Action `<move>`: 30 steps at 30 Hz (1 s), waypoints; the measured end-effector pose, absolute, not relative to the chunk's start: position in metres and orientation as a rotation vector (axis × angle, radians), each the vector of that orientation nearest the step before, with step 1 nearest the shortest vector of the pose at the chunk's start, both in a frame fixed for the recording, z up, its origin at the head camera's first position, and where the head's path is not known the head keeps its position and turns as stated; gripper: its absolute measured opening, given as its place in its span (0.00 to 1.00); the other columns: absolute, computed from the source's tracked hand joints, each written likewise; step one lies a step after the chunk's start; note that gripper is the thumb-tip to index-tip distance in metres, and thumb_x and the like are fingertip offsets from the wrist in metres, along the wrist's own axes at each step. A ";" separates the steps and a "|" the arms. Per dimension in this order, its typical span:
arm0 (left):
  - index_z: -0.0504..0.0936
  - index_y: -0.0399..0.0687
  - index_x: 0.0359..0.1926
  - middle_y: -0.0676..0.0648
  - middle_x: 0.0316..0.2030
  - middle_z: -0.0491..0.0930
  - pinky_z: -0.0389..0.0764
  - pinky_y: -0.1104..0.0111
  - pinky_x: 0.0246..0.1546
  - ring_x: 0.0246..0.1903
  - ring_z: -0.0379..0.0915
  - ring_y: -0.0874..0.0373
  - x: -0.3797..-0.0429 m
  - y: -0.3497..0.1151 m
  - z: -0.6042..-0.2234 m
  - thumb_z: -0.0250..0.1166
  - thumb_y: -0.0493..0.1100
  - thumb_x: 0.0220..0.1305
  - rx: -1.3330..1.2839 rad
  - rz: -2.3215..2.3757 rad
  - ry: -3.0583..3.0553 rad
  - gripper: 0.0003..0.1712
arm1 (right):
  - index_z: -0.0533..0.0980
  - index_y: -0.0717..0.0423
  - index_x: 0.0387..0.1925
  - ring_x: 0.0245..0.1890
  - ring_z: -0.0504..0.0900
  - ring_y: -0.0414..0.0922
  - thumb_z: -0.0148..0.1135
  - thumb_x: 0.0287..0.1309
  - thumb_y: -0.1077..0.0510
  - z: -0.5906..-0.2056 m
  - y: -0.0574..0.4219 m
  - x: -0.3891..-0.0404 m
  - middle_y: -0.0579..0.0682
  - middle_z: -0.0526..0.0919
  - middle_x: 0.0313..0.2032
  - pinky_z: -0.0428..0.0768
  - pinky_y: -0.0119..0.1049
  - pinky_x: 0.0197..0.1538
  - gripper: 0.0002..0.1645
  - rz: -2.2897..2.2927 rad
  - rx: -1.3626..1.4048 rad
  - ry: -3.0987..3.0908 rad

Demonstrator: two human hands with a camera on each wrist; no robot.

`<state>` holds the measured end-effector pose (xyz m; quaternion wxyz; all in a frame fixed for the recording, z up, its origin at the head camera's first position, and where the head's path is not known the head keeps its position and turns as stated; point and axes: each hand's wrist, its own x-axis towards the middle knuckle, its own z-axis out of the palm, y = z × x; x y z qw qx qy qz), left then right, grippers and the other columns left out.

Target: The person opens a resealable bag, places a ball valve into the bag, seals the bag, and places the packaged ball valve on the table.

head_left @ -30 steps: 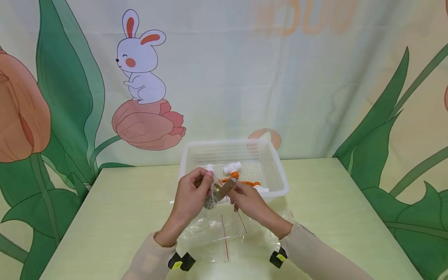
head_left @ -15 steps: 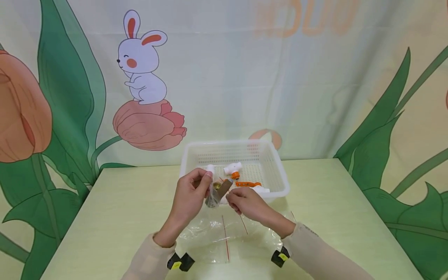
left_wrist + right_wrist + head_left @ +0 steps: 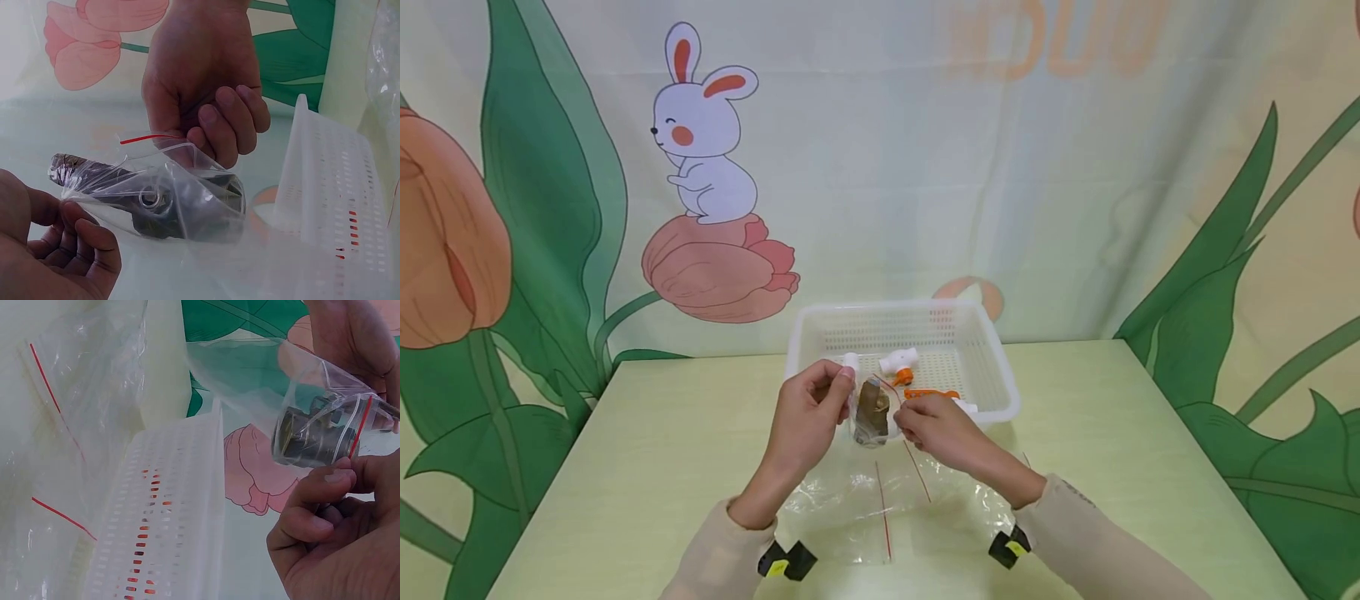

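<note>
We find the left hand [image 3: 808, 410] and right hand [image 3: 942, 430] each pinching a clear zip bag [image 3: 194, 190]; its metal fitting [image 3: 312, 439] appears, in the head view, against the white basket's [image 3: 1009, 392] near rim.

Clear plastic bag [image 3: 181, 162]: wrinkled, red seal strip [image 3: 360, 427] along one edge; held raised, left hand [image 3: 809, 408] pinching it at 9 o'clock, right hand [image 3: 942, 432] at 3 o'clock. Inside, metal fitting [image 3: 872, 414]: brownish-grey, stout barrel, slimmer arm. Head view: near upright, narrow end at 12 o'clock. Seal closure unclear.
</note>
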<state>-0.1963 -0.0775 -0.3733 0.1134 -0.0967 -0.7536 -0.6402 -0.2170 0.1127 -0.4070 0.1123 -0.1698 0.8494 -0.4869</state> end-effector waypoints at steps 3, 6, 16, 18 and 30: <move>0.77 0.41 0.27 0.46 0.17 0.70 0.70 0.72 0.19 0.16 0.65 0.61 -0.196 -0.077 -0.373 0.58 0.42 0.65 -0.274 -1.864 -2.215 0.11 | 0.64 0.54 0.12 0.14 0.58 0.39 0.46 0.60 0.56 -0.404 0.114 -0.216 0.43 0.61 0.13 0.58 0.29 0.19 0.21 -1.419 -0.504 2.517; 0.78 0.42 0.28 0.47 0.16 0.70 0.71 0.72 0.20 0.16 0.65 0.62 -0.196 -0.077 -0.373 0.58 0.42 0.65 -0.255 -1.851 -2.228 0.10 | 0.65 0.53 0.11 0.13 0.58 0.39 0.47 0.59 0.56 -0.399 0.115 -0.214 0.43 0.61 0.13 0.58 0.30 0.19 0.20 -1.392 -0.525 2.567; 0.78 0.44 0.27 0.47 0.17 0.71 0.70 0.72 0.19 0.17 0.67 0.61 -0.196 -0.075 -0.373 0.58 0.42 0.65 -0.267 -1.751 -2.279 0.10 | 0.62 0.49 0.08 0.11 0.56 0.36 0.48 0.57 0.55 -0.385 0.114 -0.211 0.40 0.59 0.09 0.54 0.29 0.16 0.22 -1.266 -0.606 2.762; 0.78 0.44 0.27 0.47 0.17 0.70 0.70 0.72 0.19 0.17 0.67 0.61 -0.196 -0.073 -0.374 0.58 0.43 0.65 -0.285 -1.739 -2.283 0.11 | 0.62 0.48 0.09 0.11 0.57 0.36 0.48 0.57 0.54 -0.382 0.113 -0.210 0.40 0.59 0.09 0.55 0.28 0.17 0.22 -1.255 -0.622 2.772; 0.76 0.38 0.26 0.48 0.16 0.68 0.65 0.74 0.18 0.15 0.62 0.65 -0.177 -0.065 -0.346 0.57 0.38 0.64 -0.297 -1.728 -2.329 0.10 | 0.60 0.51 0.08 0.12 0.53 0.36 0.49 0.55 0.57 -0.361 0.109 -0.201 0.40 0.55 0.09 0.51 0.28 0.19 0.22 -1.392 -0.682 2.728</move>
